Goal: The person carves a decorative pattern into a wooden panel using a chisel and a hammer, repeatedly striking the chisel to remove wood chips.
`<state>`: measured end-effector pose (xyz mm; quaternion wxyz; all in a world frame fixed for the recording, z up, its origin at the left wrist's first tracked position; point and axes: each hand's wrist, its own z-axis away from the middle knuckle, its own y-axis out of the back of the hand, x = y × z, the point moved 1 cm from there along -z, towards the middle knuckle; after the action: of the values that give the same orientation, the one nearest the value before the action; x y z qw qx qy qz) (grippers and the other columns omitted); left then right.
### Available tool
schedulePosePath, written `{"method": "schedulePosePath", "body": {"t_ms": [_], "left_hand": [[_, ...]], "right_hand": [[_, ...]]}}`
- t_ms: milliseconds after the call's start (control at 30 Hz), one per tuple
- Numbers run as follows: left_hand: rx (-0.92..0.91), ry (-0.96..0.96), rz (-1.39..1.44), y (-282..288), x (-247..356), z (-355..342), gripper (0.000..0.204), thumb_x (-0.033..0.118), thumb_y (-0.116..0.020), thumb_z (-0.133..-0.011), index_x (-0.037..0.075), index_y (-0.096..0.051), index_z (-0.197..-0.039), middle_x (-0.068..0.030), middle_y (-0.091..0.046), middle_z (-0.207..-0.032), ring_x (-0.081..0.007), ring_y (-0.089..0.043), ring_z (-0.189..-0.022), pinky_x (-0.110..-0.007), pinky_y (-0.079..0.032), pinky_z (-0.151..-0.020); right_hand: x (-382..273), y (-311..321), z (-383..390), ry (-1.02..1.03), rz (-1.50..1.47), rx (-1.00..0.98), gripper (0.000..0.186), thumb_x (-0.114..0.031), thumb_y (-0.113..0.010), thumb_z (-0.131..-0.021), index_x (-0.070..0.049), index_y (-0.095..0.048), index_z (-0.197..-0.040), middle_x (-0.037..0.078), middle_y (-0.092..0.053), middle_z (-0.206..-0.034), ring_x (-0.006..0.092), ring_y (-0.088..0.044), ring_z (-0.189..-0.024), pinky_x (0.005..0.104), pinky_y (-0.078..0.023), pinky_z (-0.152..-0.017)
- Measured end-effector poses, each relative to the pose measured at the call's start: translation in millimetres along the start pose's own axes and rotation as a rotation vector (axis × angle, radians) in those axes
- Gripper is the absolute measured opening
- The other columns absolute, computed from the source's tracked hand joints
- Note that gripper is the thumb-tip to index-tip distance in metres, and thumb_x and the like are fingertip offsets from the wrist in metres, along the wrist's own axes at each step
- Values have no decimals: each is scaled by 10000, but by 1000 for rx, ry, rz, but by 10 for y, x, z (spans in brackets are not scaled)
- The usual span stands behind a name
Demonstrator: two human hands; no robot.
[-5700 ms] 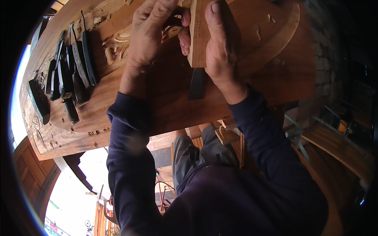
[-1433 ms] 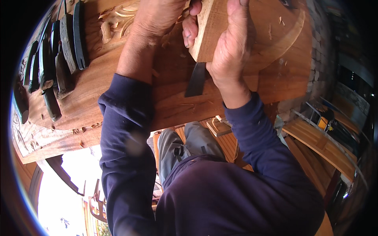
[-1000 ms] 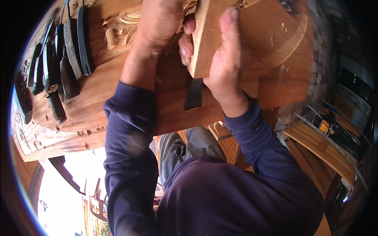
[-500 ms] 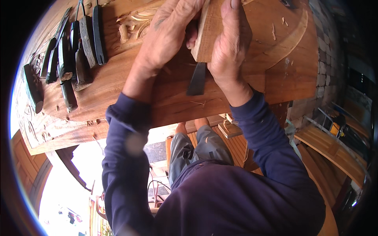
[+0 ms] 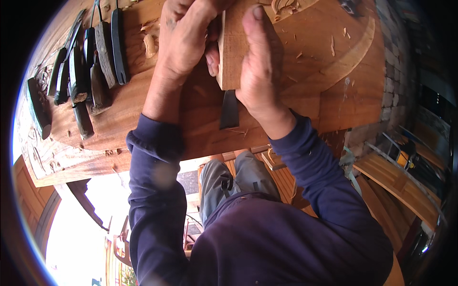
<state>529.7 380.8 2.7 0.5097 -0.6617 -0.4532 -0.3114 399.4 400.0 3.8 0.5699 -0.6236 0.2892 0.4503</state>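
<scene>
Both my hands are on a squared wooden block (image 5: pixel 234 57) above the brown board (image 5: pixel 286 107). My left hand (image 5: pixel 183 40) is closed at its left side, with fingertips curled against the block. On the other side my right hand (image 5: pixel 261 62) presses its palm to the block and its thumb lies along the edge; its other fingers are hidden. From under the block's near end sticks a flat, dark, tapered piece (image 5: pixel 229 112), wider toward me. The far end of the block runs out of the picture.
Several carving tools with dark handles (image 5: pixel 102 52) lie together at the board's left. Carved relief (image 5: pixel 286 7) and loose shavings (image 5: pixel 332 45) show on the board, with a curved pale strip (image 5: pixel 355 55) at right. Wooden panels (image 5: pixel 400 186) stand beyond the right side.
My hands, the block and the dark piece have shifted together to the left and slightly toward me. The block is turned a little more upright in the picture. The carving tools have stayed put.
</scene>
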Motion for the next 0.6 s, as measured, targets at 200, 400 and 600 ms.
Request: {"method": "schedulePosePath", "body": {"t_ms": [200,400,600], "left_hand": [[140,62,-140,-322,232,56,613,461,-497,-1143,9,-542,-1554,-122,-678,-1328,-176,-717,-1012,-279,-555,-884],[0,188,69,-265,212,-15,425,309,-637,-1117,8,-684,-1413,-152,-729,-1332,-224,-637,-1325,-349,-504,-1090],[-68,-145,57,-85,-38,-83,188,177,-680,-1083,7,-750,-1048,-87,-789,-1116,-155,-712,-998,-305,-561,-911]], "right_hand": [[-72,374,-157,-223,-325,-51,601,-685,-462,-1098,-101,-603,-1084,21,-620,-837,168,-599,-602,311,-501,-538],[-115,291,-36,64,-161,-369,642,-639,-390,-1132,-39,-588,-1248,119,-649,-982,185,-653,-812,309,-537,-708],[42,67,114,28,55,-12,718,-704,-323,-1115,-47,-605,-1059,96,-618,-731,203,-647,-635,324,-551,-578]]}}
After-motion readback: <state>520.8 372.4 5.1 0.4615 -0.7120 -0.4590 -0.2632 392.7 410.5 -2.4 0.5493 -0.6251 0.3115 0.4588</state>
